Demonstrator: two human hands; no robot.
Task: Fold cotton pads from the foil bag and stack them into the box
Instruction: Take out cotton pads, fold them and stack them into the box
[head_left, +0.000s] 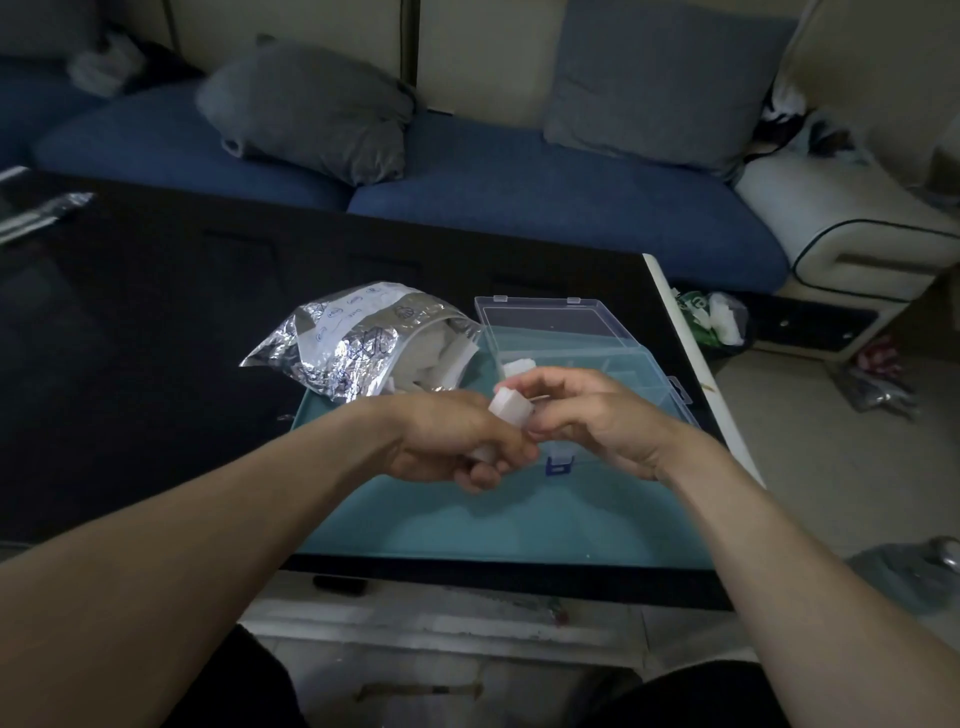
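Note:
Both hands meet over a teal mat (467, 519) on the black table. My left hand (447, 441) grips a white cotton pad (511, 408) with curled fingers. My right hand (587, 410) pinches the same pad from the right side. The crinkled foil bag (353, 338) lies open to the left, with white pads showing at its mouth. Behind my hands stands the clear plastic box (623, 364), its lid raised. A folded white pad (519, 368) sits inside the box near its left end.
The black table (156, 338) stretches to the left, with a silver wrapper (41, 213) at its far left corner. A blue sofa with grey cushions (311, 109) runs behind the table. A waste bin (717, 322) stands on the floor to the right.

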